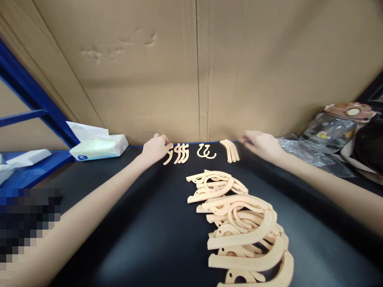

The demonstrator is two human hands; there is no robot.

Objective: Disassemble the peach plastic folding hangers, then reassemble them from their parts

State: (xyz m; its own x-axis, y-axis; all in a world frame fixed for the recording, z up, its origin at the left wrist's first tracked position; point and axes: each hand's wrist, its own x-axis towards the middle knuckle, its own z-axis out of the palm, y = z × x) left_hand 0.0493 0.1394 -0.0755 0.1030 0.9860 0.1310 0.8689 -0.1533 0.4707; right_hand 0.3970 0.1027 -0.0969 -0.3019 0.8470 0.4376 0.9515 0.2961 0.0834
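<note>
My left hand [155,150] is at the back of the black table, its fingers closed at the top of the leftmost cream S-shaped hook [168,158]. Several similar hooks [182,154] stand in a row just right of it. Two more curved hooks [206,151] lie in the middle. Farther right is a short row of slim curved cream strips [230,151], which look like hanger arms. Beside that row, my right hand [261,146] has its fingertips pressed together; whatever is between them is too small to make out.
A heap of cream folding-hanger parts [248,231] covers the table's middle front. A tissue pack [100,147] sits at back left. Crumpled clear plastic [314,155] and a transparent bottle [332,125] are on the right. A cardboard wall [143,87] rises behind.
</note>
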